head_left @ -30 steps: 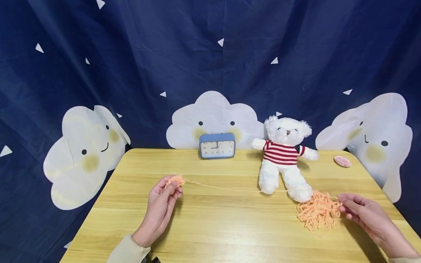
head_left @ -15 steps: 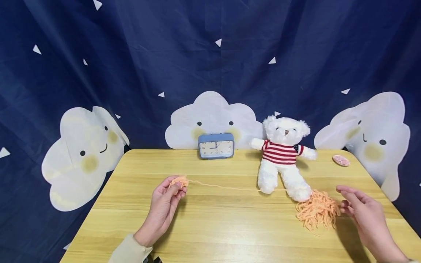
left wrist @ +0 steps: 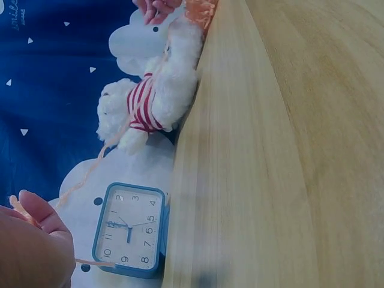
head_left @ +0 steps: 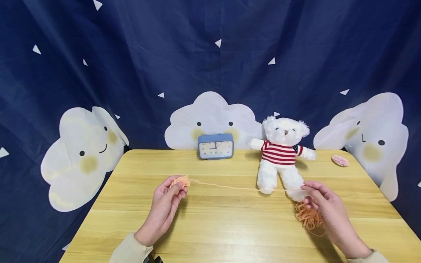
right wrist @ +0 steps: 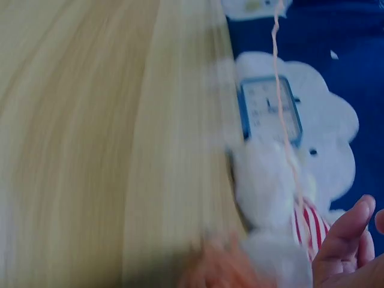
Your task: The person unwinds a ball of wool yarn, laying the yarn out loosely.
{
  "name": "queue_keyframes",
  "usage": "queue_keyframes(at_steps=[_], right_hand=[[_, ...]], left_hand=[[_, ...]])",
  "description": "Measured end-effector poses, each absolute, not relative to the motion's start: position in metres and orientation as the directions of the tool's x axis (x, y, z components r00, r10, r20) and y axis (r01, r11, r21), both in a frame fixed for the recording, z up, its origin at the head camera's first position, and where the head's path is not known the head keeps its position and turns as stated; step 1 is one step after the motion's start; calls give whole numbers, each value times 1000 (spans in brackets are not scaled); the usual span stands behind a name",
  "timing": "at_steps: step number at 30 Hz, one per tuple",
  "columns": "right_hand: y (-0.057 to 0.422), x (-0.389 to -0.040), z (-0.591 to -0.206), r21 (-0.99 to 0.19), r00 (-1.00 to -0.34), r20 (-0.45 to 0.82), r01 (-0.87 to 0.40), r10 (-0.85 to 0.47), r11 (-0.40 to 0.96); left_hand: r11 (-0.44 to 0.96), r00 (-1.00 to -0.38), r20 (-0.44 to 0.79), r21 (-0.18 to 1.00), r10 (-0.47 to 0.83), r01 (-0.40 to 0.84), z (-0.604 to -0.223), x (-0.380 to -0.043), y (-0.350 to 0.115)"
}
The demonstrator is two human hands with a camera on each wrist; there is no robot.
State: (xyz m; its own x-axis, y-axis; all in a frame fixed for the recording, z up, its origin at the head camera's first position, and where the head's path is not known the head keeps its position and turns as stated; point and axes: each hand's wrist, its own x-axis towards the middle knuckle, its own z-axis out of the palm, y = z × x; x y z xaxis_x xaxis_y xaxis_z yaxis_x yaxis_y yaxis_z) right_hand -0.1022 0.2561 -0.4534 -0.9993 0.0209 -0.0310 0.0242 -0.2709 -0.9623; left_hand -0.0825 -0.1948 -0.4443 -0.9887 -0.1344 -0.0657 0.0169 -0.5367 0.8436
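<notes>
My left hand grips a small ball of peach-orange yarn over the left half of the table. From it a thin yarn strand stretches right, passing in front of the white teddy bear's legs. Loosely curled, my right hand is beside the bear's foot and near that strand; in the right wrist view a gap shows between its fingers and the strand. The loose yarn pile lies partly hidden behind the right hand and shows blurred in the right wrist view.
A blue alarm clock stands at the back of the wooden table. Near the back right corner lies a pink oval object. Behind hangs a dark blue curtain with white cloud faces.
My right hand has let go of the yarn pile's right side and moved left over it, to the strand by the bear's foot. The left hand has shifted slightly right.
</notes>
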Motion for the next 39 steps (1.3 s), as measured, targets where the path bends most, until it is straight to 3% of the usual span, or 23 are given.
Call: queue_keyframes(at_steps=[15,30,39], right_hand=[[150,-108,-434,-995,-963,-85,96,-255,-31],[84,-114,-450,-999,-887,-35,31,-461,16],[68,-115,-449,-990,-861,-105,137,-498,-27]], left_hand=[[-548,-991,-61,836,-117,14,-444,-83,-195],[-548,-990,-79,837,-115,-3,-444,-83,-193],[-537,-991,-84,844,-108,-13,-444,-83,-191]])
